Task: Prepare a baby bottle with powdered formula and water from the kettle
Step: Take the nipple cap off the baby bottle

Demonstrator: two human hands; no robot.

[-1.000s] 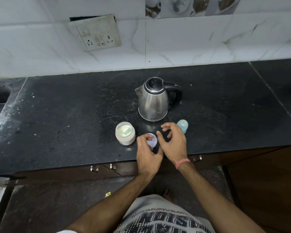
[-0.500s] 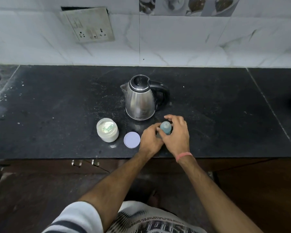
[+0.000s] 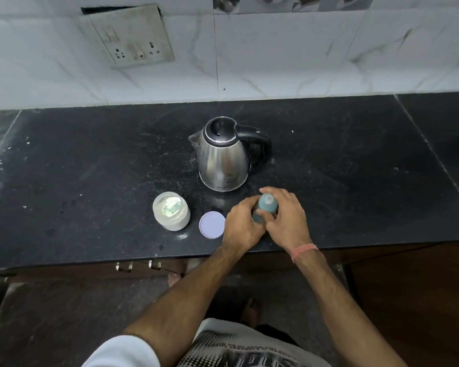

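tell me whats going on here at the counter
A person stands at a dark counter with both hands on a small blue baby bottle: the left hand grips its side, the right hand wraps its top. The formula jar sits open, its round lid lying beside it. The steel kettle stands behind, untouched.

1 kettle [image 3: 222, 160], 1 bottle [image 3: 266, 207], 1 jar [image 3: 171, 214], 1 lid [image 3: 211, 224], 2 hands [image 3: 243, 226].
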